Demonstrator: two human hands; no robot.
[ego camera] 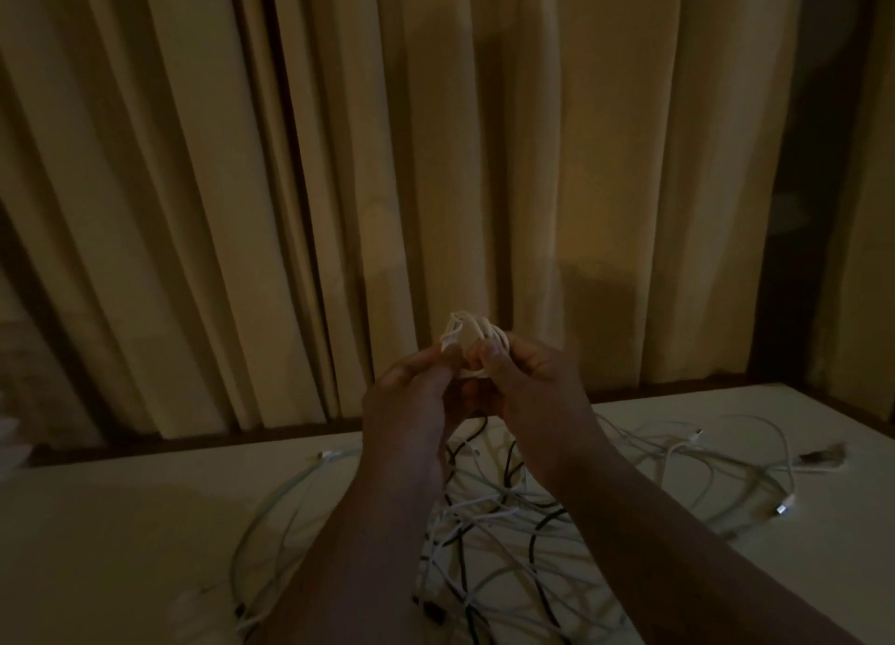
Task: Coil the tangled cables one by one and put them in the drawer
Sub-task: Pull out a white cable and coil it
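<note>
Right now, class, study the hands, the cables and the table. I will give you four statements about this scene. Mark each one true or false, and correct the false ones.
1. The left hand and the right hand both hold a white coil of cable. True.
2. A tangle of white and black cables lies on the table. True.
3. The white coil rests flat on the table. False: the hands hold it up above the tangle, in front of the curtain.
4. An open drawer shows beside the tangle. False: no drawer is in view.
</note>
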